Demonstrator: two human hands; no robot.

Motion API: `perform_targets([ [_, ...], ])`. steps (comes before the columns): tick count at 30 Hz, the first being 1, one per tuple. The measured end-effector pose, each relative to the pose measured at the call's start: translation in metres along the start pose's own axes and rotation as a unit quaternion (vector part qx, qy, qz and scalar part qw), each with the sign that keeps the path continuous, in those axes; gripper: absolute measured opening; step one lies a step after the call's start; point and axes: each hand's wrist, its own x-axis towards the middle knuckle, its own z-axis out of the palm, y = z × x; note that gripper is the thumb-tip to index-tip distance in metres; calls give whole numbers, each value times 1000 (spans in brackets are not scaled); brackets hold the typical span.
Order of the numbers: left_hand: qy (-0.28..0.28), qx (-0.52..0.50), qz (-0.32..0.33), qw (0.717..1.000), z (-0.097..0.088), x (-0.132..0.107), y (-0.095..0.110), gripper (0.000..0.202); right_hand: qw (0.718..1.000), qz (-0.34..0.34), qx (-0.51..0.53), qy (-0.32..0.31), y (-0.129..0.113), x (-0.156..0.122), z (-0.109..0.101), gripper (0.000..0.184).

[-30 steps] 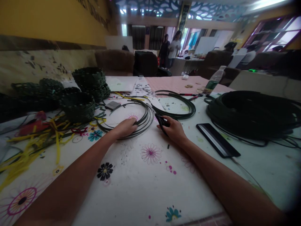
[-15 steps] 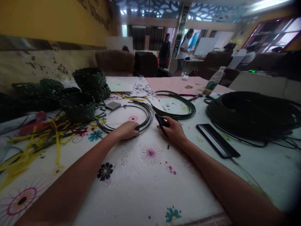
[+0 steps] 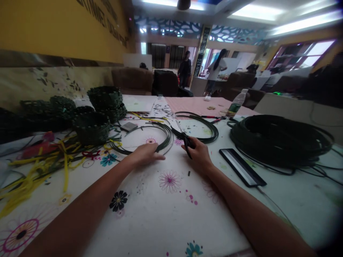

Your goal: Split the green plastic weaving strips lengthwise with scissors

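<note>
My left hand (image 3: 146, 153) lies at the near side of a loose coil of dark green flat strips (image 3: 167, 137). Its thumb stretches out to the right, apart from the fingers, which touch the strips and are partly hidden. My right hand (image 3: 199, 153) is closed around the black handles of a pair of scissors (image 3: 186, 141). Their pale blades point away from me, between that coil and a second coil of green strips (image 3: 214, 134). A small dark scrap (image 3: 189, 173) lies on the tablecloth below my right hand.
Dark green woven baskets (image 3: 91, 126) stand at left, behind yellow strips (image 3: 64, 171). A grey block (image 3: 129, 126) sits behind the left coil. To the right are a black-framed light bar (image 3: 242, 167), a large dark coil (image 3: 278, 142) and a bottle (image 3: 237, 101). Two people stand far back.
My left thumb has moved away from the strips and now sticks out. The scissors have turned more upright, with their blades now showing. The view has tilted upward.
</note>
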Motion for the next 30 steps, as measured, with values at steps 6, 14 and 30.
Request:
perform_targets([
  [6,22,74,-1,997,16,2,5,24,998,16,-20,63,9,11,-14,51],
  [14,99,117,-28,988,20,7,-10,30,983,61,-45,167,38,35,-46,57],
  [30,147,64,89,983,3,140,80,40,973,99,-17,208,43,39,-65,49],
])
